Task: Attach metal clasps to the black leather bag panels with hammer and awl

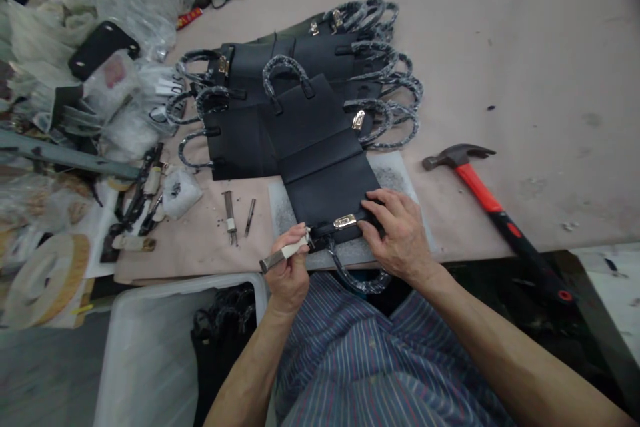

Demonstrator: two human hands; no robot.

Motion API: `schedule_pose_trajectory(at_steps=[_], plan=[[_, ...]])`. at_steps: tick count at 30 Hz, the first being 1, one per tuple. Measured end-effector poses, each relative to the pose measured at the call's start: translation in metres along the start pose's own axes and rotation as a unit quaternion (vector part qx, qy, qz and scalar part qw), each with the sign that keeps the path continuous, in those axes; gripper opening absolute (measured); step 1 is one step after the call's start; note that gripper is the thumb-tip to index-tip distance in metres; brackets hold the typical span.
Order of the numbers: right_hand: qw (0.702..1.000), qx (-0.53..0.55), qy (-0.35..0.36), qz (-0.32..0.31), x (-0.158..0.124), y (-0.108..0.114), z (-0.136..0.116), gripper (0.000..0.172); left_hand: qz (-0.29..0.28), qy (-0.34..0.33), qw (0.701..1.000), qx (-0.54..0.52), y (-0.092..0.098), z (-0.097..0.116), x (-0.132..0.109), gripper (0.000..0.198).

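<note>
A flat black handbag panel (330,177) lies before me, its near end on a speckled pale board (397,177). A gold clasp (345,221) and a plastic-wrapped handle (363,283) are at that end. My left hand (289,273) grips a metal punch (283,257) wrapped in white tape, tilted beside the panel's near left corner; its tip is hard to make out. My right hand (397,230) lies on the panel's right edge next to the clasp, thumb and fingers apart, pressing on the black material. The far end of the panel rests over other black panels (240,140).
A claw hammer (480,187) with a red and black handle lies at the right. Two small tools, a taped punch (230,217) and a thin rod (250,217), lie left of the board. Plastic bags crowd the left; a white bin (150,287) stands below the table edge.
</note>
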State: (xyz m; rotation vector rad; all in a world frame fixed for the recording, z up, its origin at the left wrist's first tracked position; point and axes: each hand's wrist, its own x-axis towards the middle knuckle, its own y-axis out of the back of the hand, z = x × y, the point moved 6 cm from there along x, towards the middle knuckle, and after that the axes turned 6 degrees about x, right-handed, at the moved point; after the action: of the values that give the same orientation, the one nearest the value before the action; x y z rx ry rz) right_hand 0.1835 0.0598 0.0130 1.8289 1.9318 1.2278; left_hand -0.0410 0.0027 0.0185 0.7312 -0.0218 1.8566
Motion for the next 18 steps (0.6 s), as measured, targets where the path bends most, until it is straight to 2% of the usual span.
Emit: schedule_pose_trajectory(at_steps=[10, 18], plan=[[1.0, -0.001, -0.006, -0.007, 0.001, 0.0, 0.0, 0.03, 0.047, -0.007, 0.998, 0.048, -0.001, 0.006, -0.01, 0.018], [1.0, 0.001, -0.007, -0.005, 0.001, 0.001, 0.001, 0.03, 0.046, -0.011, 0.998, 0.051, -0.002, 0.007, -0.01, 0.02]])
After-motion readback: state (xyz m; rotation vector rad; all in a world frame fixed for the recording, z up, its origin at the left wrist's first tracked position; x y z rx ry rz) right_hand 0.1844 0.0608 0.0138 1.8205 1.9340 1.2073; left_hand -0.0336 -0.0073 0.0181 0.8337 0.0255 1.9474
